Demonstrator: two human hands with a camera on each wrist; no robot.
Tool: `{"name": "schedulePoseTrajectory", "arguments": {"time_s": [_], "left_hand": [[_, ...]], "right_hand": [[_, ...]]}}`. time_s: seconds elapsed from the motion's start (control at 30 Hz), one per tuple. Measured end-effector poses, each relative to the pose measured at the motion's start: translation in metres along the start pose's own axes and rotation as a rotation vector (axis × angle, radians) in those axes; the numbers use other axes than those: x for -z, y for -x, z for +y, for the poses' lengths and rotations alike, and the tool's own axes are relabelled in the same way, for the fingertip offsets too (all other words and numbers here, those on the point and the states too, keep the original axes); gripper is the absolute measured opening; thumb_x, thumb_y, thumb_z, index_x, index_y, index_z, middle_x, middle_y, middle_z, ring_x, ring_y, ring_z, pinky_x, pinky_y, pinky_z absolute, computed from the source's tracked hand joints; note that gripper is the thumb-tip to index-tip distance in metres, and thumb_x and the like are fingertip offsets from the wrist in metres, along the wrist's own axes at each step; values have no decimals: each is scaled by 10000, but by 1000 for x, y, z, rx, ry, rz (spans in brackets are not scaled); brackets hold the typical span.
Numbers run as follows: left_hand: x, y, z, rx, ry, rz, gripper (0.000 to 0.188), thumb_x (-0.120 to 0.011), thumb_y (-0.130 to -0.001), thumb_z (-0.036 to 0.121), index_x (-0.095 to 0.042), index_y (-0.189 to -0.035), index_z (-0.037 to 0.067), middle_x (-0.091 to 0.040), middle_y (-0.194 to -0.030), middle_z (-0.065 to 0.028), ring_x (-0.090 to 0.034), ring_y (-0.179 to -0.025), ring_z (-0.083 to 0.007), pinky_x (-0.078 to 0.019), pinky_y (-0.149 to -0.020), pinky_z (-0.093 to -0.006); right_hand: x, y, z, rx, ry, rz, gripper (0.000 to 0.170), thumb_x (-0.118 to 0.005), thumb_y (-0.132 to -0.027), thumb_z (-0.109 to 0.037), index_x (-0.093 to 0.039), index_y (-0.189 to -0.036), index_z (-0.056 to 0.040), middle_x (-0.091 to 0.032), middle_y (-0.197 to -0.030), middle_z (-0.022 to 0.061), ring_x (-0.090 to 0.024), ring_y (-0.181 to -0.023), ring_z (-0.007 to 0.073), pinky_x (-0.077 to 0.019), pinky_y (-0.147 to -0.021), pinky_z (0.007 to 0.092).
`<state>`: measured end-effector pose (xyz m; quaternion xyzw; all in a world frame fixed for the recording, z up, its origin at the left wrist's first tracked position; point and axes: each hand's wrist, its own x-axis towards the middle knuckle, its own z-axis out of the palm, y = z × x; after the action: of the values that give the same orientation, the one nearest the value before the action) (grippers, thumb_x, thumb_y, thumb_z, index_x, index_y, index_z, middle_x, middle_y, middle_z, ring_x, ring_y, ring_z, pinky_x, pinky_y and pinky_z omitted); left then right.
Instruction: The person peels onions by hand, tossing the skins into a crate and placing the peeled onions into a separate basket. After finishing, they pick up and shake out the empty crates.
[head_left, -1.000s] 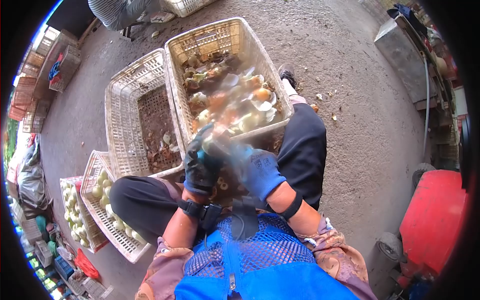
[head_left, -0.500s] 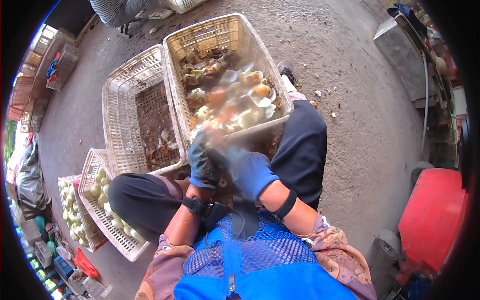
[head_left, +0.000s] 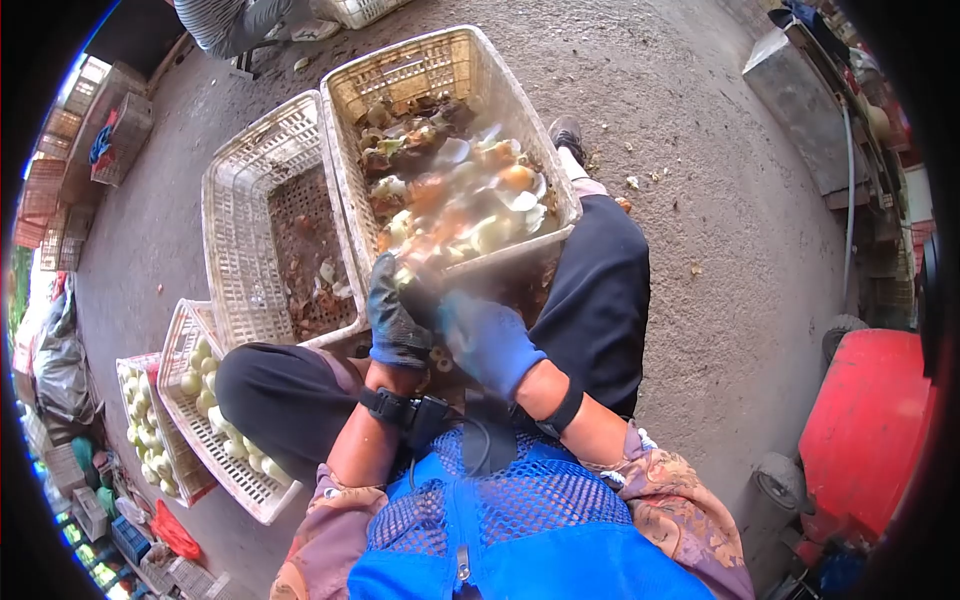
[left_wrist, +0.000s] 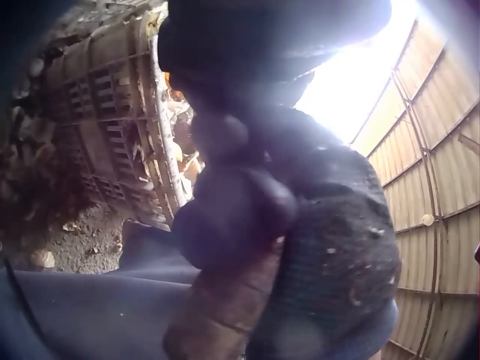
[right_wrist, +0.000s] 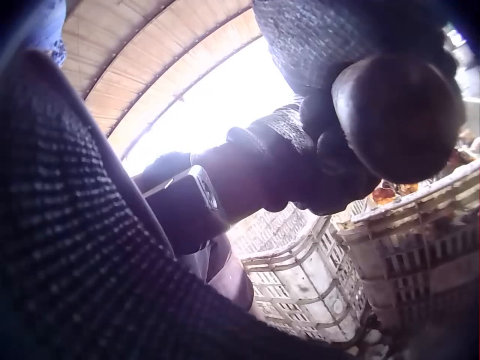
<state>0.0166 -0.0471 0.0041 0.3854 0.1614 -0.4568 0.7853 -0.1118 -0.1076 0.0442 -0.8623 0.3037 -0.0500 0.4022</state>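
In the head view my gloved left hand point(head_left: 398, 315) and gloved right hand point(head_left: 490, 340) meet in front of the near rim of a peel-filled crate point(head_left: 505, 262). My left hand grips a round onion point(right_wrist: 401, 116), dark against the light in the right wrist view. A tool with a brown, wooden-looking handle point(left_wrist: 225, 300) is held in my right hand's curled fingers; its working end is hidden. Inside the crate lie onion skins and pale onion pieces point(head_left: 490, 232), partly hazy in this view.
Left of it stands a second crate point(head_left: 240, 235) with scraps on its bottom. Crates of peeled onions point(head_left: 205, 385) sit beside my left knee point(head_left: 275, 395). My right leg point(head_left: 600, 280) flanks the peel crate. A red machine body point(head_left: 860, 430) is at far right.
Both hands stay close together before the crate. The right hand has shifted slightly left and down and turned. A pale shape at the left fingertips one second ago no longer shows clearly.
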Motion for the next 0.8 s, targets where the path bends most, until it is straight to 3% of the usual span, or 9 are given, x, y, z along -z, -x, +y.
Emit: {"name": "schedulePoseTrajectory", "arguments": {"time_s": [0.1,0.17,0.2,0.33,0.4,0.47,0.53,0.6,0.8], "left_hand": [[-1,3,1,-45,-60,-25,335,-662,-912,437,-646,-1060,137,-678,-889,-15,-654,-802,-183,-550,-734,-345],[3,3,1,-83,-17,-96,358,-573,-991,325,-638,-1186,31,-679,-1026,-70,-651,-870,-148,-544,-748,-273],[5,2,0,-83,-16,-97,358,-573,-991,325,-638,-1186,31,-679,-1026,-70,-651,-870,-148,-544,-748,-273],[14,-6,-5,-115,-99,1,320,-577,-986,315,-650,-1157,54,-672,-999,-56,-646,-867,-150,-540,-753,-286],[16,-12,-5,-201,-160,-11,318,-597,-973,348,-643,-1151,89,-681,-985,-36,-653,-855,-159,-546,-749,-306],[15,-18,-6,-287,-219,-28,318,-616,-959,381,-636,-1145,123,-689,-970,-15,-660,-842,-167,-552,-744,-326],[4,-8,5,-258,-326,-24,302,-615,-962,357,-637,-1148,120,-686,-994,-18,-654,-863,-160,-546,-764,-318],[4,-6,8,-223,-432,-21,286,-613,-965,333,-638,-1151,117,-683,-1018,-21,-648,-884,-154,-539,-784,-310],[43,-32,-13,-638,-979,-37,210,-630,-955,299,-659,-1068,124,-644,-791,17,-598,-632,-111,-459,-534,-239]], "right_hand": [[1,-1,-1,-5,109,-19,142,-591,-899,-186,-566,-983,-73,-650,-864,175,-654,-780,412,-509,-673,485],[-2,-4,-11,-89,240,-48,143,-561,-912,-184,-572,-1004,-75,-683,-887,184,-689,-804,381,-538,-688,475],[-3,-6,-16,-175,371,-78,153,-531,-925,-182,-578,-1026,-77,-715,-909,192,-723,-829,350,-567,-704,466],[-12,-14,-10,-196,309,-107,166,-545,-919,-185,-581,-1038,-75,-717,-929,197,-721,-881,359,-571,-733,466],[-12,-18,-5,-72,195,-85,176,-559,-914,-188,-578,-1044,-70,-720,-946,201,-724,-872,360,-570,-726,482],[-14,-19,-7,-63,162,-52,187,-574,-907,-187,-576,-1050,-67,-721,-940,198,-725,-844,368,-569,-713,486],[2,-16,-26,-192,300,-130,190,-577,-901,-178,-576,-1051,-61,-723,-931,193,-724,-831,367,-571,-707,476],[3,-16,-25,-193,335,-137,194,-582,-898,-179,-576,-1051,-60,-725,-924,186,-725,-834,364,-572,-709,472],[-14,-26,7,-148,334,-168,220,-619,-881,-193,-590,-1051,-57,-723,-896,189,-720,-839,371,-565,-705,464]]}}
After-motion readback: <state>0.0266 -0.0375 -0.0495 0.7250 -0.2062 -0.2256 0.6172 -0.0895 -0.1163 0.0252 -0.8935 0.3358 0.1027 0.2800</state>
